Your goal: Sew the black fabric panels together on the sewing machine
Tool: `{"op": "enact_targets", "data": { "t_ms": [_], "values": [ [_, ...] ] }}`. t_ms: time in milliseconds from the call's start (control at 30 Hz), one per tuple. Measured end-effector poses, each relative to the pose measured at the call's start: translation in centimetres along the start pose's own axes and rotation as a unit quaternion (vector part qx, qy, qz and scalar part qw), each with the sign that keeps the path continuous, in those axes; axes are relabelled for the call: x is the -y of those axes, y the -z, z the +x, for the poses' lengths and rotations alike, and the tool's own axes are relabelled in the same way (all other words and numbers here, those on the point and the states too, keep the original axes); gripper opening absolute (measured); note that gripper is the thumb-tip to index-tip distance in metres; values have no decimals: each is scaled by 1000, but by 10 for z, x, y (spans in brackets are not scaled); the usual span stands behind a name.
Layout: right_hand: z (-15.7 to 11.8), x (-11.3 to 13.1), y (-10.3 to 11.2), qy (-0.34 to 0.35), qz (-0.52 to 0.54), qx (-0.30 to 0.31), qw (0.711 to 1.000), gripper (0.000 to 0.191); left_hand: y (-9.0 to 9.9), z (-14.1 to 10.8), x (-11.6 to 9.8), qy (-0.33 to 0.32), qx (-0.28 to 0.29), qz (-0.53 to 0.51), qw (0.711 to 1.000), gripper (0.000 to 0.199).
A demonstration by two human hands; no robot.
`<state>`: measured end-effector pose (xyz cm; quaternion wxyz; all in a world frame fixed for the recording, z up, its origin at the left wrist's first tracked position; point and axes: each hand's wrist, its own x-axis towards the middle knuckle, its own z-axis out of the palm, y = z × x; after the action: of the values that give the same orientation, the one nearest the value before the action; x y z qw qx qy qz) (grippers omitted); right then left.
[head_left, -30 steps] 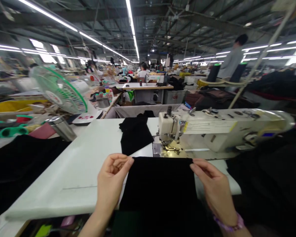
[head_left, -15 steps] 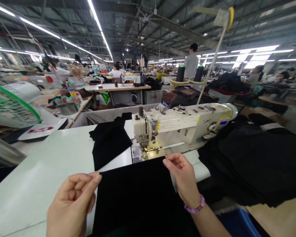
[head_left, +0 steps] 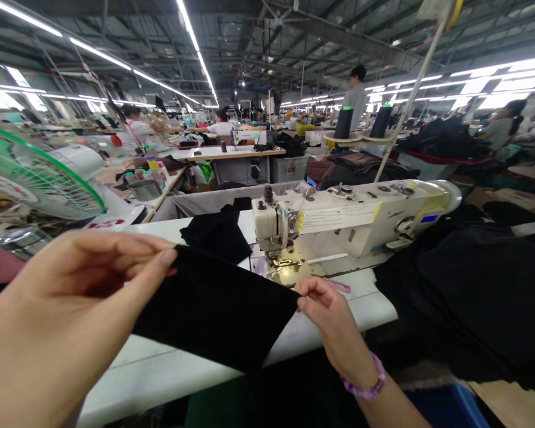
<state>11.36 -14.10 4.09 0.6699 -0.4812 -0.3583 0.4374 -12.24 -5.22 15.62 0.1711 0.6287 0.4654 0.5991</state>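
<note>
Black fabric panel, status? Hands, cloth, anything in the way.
Left hand and right hand pinching corners. Black fabric panel stretched between them, right end lower. Second black cloth lying beside sewing machine.

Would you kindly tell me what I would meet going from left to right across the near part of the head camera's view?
Left hand, held black cloth, right hand, pile of dark cloth.

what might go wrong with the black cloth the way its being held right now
The left hand and right hand pinch the black cloth only near its upper corners, so a corner might slip free. The other black piece beside the sewing machine looks much the same colour, so the two could perhaps get mixed up.
</note>
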Motion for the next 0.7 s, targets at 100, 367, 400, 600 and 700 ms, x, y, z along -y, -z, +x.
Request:
{"op": "enact_targets", "data": {
  "t_ms": [100,367,400,600,700],
  "values": [
    [-25,-12,-3,-66,15,49,996,6,-38,29,0,-139,195,68,969,15],
    [-58,-80,17,22,-228,7,973,4,-146,-15,119,-67,456,108,881,20],
    [-59,-83,21,67,-261,24,963,5,-150,-24,126,-63,451,106,884,21],
    [-52,-80,46,291,-384,137,865,28,-150,-40,134,-30,416,95,904,18],
    [-46,-76,51,330,-427,179,823,30,-156,-37,138,-12,410,95,907,17]
  ]
}}
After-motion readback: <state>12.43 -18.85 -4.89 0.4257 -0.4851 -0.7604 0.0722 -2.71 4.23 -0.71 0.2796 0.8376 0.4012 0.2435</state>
